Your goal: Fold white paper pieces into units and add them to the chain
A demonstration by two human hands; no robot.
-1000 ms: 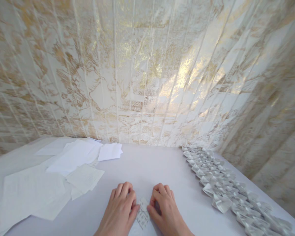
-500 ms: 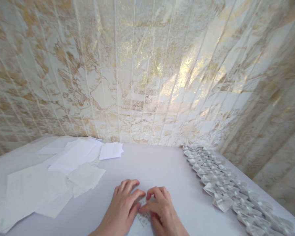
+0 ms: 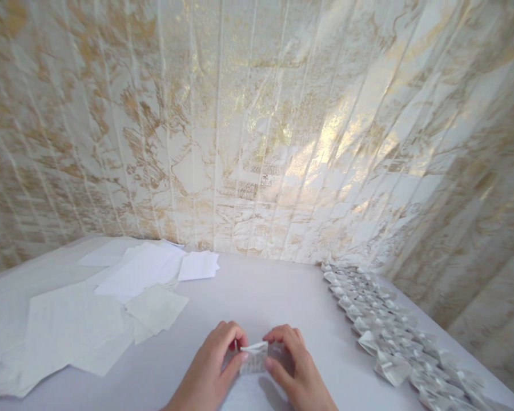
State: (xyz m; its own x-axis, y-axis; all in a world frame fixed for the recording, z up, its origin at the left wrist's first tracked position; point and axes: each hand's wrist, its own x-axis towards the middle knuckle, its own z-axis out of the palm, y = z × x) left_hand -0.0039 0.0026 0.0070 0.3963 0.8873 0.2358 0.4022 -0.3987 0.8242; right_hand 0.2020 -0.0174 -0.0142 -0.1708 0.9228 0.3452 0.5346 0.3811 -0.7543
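A small folded piece of printed paper (image 3: 254,358) stands between my hands near the front of the table. My left hand (image 3: 223,355) pinches its left end between thumb and fingers. At the right end, my right hand (image 3: 292,361) grips it the same way, thumb in front and fingers behind. Its upper edge shows pale folded layers that look slightly parted. The print on its near face is too small to read.
Loose paper sheets (image 3: 75,319) overlap across the left of the white table (image 3: 257,291). A small stack of white paper (image 3: 197,266) lies at the back. Rows of folded paper pieces (image 3: 392,365) line the right side. A patterned curtain (image 3: 248,142) hangs behind.
The folded paper has been raised from lying flat to standing upright. My hands have moved apart to its two ends. The view has shifted slightly left.
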